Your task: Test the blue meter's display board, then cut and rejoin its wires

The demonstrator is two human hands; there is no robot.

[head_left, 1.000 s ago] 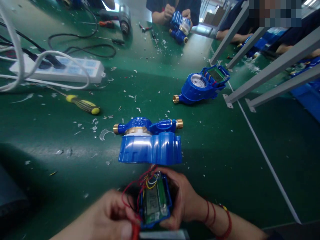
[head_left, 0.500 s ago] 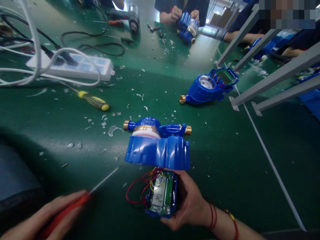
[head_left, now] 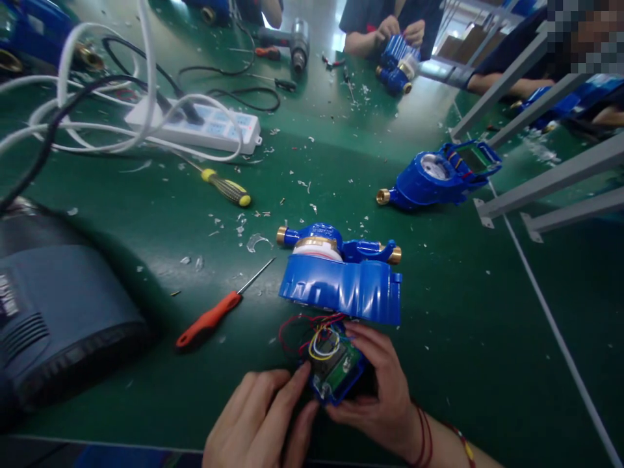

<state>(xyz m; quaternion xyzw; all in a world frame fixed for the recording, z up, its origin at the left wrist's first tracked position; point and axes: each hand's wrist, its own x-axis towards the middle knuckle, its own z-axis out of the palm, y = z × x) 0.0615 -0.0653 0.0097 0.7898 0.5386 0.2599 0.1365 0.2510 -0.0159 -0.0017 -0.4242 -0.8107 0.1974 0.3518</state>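
A small blue display module (head_left: 348,372) with a green circuit board lies tilted in my right hand (head_left: 383,390), whose fingers wrap its right side. My left hand (head_left: 263,416) grips its left edge, index finger and thumb at the near corner. Red, yellow and white wires (head_left: 324,344) loop over the board and run toward the blue water meter (head_left: 341,286). That meter lies on its side just beyond my hands, with brass threaded ends. Left of it, an orange-handled screwdriver (head_left: 212,320) rests on the green table, apart from my left hand.
A dark heat gun or similar tool (head_left: 68,312) stands at left. Behind are a yellow-black screwdriver (head_left: 227,187), a white power strip (head_left: 209,130) with cables, and another blue meter (head_left: 433,175) beside grey metal legs (head_left: 550,175). A co-worker's hands (head_left: 400,31) hold a meter across the table.
My left hand has let go of the orange screwdriver onto the table and moved right to the module. The module has tilted in my right hand. The view has shifted left.
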